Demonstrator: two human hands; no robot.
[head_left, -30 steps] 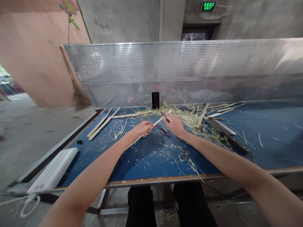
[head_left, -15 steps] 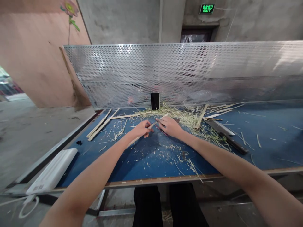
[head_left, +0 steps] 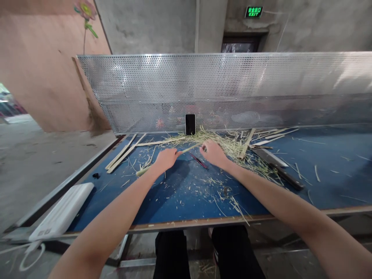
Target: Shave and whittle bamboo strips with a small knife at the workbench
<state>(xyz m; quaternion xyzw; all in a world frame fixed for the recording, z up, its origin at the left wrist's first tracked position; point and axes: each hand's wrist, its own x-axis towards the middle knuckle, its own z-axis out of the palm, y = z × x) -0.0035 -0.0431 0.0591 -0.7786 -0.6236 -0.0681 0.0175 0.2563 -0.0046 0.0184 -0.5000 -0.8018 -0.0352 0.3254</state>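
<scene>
A pale green strip stretches between my two hands above the blue table. My left hand is closed on the strip's left part, and its other end shows beyond my wrist. At the strip's right end, my right hand has its fingers curled round it. A thin dark red tool lies on the table between and just below the hands. Behind them spreads a heap of thin green shavings.
A large knife lies at the right beside more strips. Flat strips lie at the left. A phone stands against the perforated metal screen. A white power strip sits at the near left corner.
My hands have moved apart, the left one leftward and the right one slightly rightward. More of the strip now shows between them. The dark red tool is now clear of my right hand.
</scene>
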